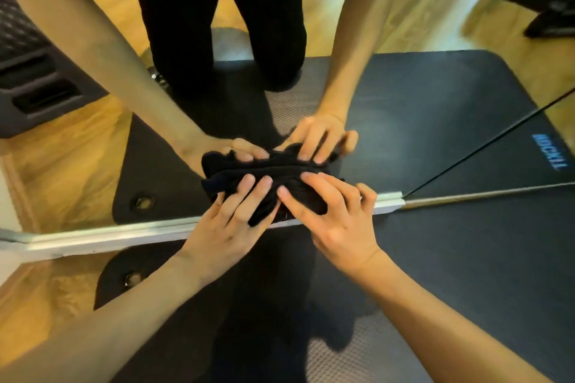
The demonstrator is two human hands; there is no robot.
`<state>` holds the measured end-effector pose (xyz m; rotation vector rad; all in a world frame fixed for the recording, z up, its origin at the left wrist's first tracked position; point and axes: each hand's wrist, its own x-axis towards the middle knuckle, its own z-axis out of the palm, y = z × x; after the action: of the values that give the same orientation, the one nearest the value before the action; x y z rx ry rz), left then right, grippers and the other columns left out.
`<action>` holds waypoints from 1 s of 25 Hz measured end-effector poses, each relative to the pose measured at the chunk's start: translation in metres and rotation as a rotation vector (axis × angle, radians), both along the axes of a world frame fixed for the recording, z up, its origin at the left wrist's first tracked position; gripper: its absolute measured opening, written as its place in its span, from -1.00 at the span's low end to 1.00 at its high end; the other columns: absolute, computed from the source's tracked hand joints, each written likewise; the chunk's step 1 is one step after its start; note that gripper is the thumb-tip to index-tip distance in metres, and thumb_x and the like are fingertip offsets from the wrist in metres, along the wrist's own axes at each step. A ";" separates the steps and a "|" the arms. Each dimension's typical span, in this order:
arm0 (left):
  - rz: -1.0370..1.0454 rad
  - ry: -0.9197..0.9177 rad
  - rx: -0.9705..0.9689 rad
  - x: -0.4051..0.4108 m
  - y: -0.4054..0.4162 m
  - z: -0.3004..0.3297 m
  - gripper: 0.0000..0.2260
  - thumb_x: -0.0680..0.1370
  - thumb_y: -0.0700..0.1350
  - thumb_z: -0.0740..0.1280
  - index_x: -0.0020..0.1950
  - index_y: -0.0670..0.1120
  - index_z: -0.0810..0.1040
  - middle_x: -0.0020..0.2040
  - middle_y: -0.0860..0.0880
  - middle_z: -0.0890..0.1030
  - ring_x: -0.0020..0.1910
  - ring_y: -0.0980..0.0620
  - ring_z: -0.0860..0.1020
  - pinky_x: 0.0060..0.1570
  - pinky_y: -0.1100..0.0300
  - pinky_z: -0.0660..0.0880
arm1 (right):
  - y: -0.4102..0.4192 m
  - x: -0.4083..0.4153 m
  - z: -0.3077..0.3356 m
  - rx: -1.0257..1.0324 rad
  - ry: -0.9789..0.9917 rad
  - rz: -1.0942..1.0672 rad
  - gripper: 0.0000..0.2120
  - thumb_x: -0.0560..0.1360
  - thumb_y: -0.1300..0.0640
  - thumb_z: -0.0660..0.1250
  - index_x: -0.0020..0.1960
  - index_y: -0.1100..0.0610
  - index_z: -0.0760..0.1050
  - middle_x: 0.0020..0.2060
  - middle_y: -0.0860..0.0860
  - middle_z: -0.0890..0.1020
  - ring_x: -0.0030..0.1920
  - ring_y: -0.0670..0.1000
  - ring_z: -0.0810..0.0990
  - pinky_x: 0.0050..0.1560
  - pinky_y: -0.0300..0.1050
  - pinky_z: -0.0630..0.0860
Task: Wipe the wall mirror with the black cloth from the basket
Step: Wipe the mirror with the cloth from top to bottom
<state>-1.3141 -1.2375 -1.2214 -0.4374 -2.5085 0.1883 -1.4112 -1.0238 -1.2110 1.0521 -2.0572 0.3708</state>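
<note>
The black cloth (294, 179) is bunched against the bottom of the wall mirror (435, 102), just above its white lower frame (124, 236). My left hand (230, 218) lies on the cloth's left part with fingers spread over it, and a fold of cloth sticks out under the hand. My right hand (339, 218) has bent fingers dug into the cloth's right part. The mirror reflects both hands, the cloth and my kneeling legs.
A dark exercise mat (482, 274) covers the wooden floor (37, 305) under me and runs up to the mirror. A dark slotted object (34, 87) shows in the reflection at the left. A thin black line (485, 149) crosses the glass at the right.
</note>
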 end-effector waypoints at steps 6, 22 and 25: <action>-0.046 0.099 0.039 -0.050 0.075 -0.011 -0.59 0.68 -0.31 0.19 0.53 -0.09 0.38 0.57 -0.21 0.06 0.66 -0.18 -0.09 0.60 -0.14 0.10 | 0.076 -0.041 -0.003 0.046 0.043 -0.042 -0.55 0.65 0.14 0.32 0.47 -0.21 0.41 0.38 -0.01 0.44 0.30 0.03 0.48 0.14 0.07 0.33; -0.058 0.133 -0.038 -0.126 0.196 -0.037 -0.54 0.71 -0.23 0.19 0.62 -0.16 0.24 0.61 -0.25 0.02 0.65 -0.23 -0.13 0.60 -0.13 -0.01 | 0.194 -0.095 -0.027 -0.010 -0.055 -0.070 -0.53 0.55 0.35 0.42 0.38 0.00 0.52 0.35 0.15 0.44 0.31 0.21 0.46 0.35 0.02 0.51; -0.073 0.114 -0.032 -0.122 0.193 -0.040 -0.51 0.70 -0.24 0.20 0.64 -0.16 0.20 0.62 -0.22 0.07 0.64 -0.18 0.00 0.59 -0.13 0.04 | 0.192 -0.090 -0.038 -0.024 -0.107 -0.070 -0.43 0.48 0.41 0.45 0.40 0.02 0.50 0.37 0.17 0.41 0.34 0.24 0.39 0.46 -0.02 0.38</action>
<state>-1.4364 -1.0445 -1.2612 -0.5159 -2.3772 0.2188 -1.5015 -0.8322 -1.2494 0.9612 -2.1726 0.4229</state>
